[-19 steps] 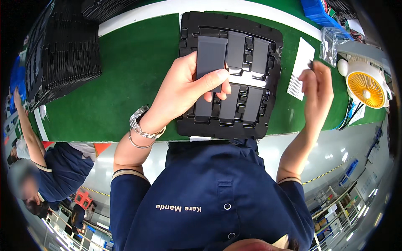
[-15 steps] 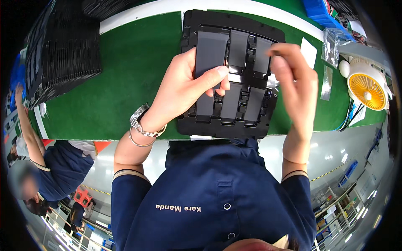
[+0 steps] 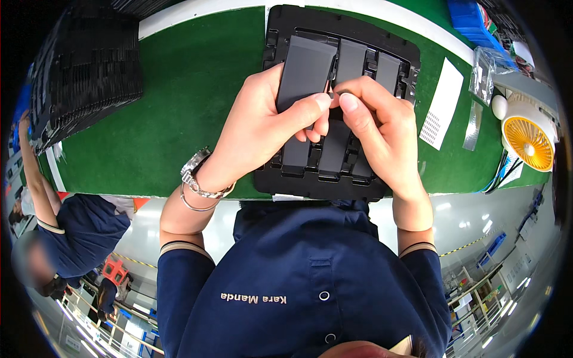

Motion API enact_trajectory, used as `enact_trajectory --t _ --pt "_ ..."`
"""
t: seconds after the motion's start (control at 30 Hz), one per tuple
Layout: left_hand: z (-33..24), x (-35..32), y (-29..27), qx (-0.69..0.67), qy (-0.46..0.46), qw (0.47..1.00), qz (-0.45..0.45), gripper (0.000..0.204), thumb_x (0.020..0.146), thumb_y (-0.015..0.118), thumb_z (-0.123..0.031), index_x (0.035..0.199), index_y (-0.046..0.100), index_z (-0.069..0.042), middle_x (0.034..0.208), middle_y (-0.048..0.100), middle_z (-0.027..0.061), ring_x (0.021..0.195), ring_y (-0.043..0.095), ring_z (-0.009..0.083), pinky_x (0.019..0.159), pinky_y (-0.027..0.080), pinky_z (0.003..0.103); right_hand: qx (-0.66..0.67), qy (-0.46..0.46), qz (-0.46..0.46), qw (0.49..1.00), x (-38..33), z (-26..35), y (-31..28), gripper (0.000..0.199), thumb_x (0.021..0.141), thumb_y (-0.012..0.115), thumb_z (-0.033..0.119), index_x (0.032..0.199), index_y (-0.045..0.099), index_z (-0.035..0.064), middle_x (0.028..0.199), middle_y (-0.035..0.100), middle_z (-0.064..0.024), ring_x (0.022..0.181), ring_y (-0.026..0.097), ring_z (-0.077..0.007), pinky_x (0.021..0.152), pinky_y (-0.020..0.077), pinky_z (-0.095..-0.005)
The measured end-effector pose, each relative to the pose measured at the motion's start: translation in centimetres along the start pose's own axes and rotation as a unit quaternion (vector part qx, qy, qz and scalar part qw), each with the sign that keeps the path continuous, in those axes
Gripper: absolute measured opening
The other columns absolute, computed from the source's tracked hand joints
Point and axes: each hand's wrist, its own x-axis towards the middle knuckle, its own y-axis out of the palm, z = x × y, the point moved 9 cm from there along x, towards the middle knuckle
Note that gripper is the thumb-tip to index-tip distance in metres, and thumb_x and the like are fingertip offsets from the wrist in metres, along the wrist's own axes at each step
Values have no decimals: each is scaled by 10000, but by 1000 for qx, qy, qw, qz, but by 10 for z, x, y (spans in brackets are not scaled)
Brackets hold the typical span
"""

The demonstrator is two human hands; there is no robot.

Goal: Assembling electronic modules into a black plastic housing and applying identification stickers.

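My left hand (image 3: 265,122) is closed round a flat dark-grey rectangular block (image 3: 306,68), thumb on its right edge and fingers curled beneath. The block is held above the left part of a black moulded tray (image 3: 310,19). More grey blocks of the same look, such as one in the top row (image 3: 352,59), lie in the tray's pockets. Thumb and forefinger of my right hand (image 3: 382,131) are pinched together beside the held block's right edge, close to my left thumb tip. Something small and dark shows at the pinch, too small to name.
Stacked black trays (image 3: 89,83) stand at the left of the green table (image 3: 191,107). To the right are a white paper sheet (image 3: 441,104), a clear plastic bag (image 3: 482,77), a yellow-and-white fan (image 3: 527,146) and a blue bin (image 3: 474,27). A co-worker (image 3: 89,232) reaches in at far left.
My right hand has moved left from the tray's right side to the held block's edge, beside my left thumb. My left hand keeps its hold, and the tray appears slightly shifted.
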Motion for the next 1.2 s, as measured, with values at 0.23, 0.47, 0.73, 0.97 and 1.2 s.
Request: enact_trajectory --t 0.23,0.47,0.73,0.97,1.2 --pt "3 2 2 20 16 1000 11 156 930 570 -164 968 556 -14 711 608 45 598 572 88 524 458 213 16 15 -8 1000 -3 -8 0 116 930 564 118 936 634 25 589 544 -77 455 465 -129 460 360 -268" --pt "2 1 1 13 -8 1000 -1 131 910 605 -113 916 561 10 706 629 43 624 610 94 565 498 229 1 -4 -15 1000 -2 -6 -1 115 929 567 126 930 636 33 564 510 -77 439 436 -128 451 349 -272" --pt "1 2 1 25 4 1000 -2 126 902 612 -91 923 563 24 707 630 50 623 604 96 585 508 240 0 -15 -21 1000 -3 -6 -1 110 928 569 125 928 635 38 563 512 -85 429 442 -134 443 346 -277" --pt "1 3 1 33 0 999 -6 118 895 614 -78 918 562 26 706 630 50 624 605 96 590 512 243 -12 -18 -25 999 -2 -6 -2 111 927 571 129 927 634 37 565 516 -87 425 443 -142 440 345 -280" --pt "0 2 2 28 -3 1000 -8 119 893 615 -74 921 560 27 703 630 50 621 605 95 587 512 242 14 -10 -18 1000 -2 -10 -1 112 925 578 134 923 631 34 543 490 -77 427 414 -135 440 338 -280"
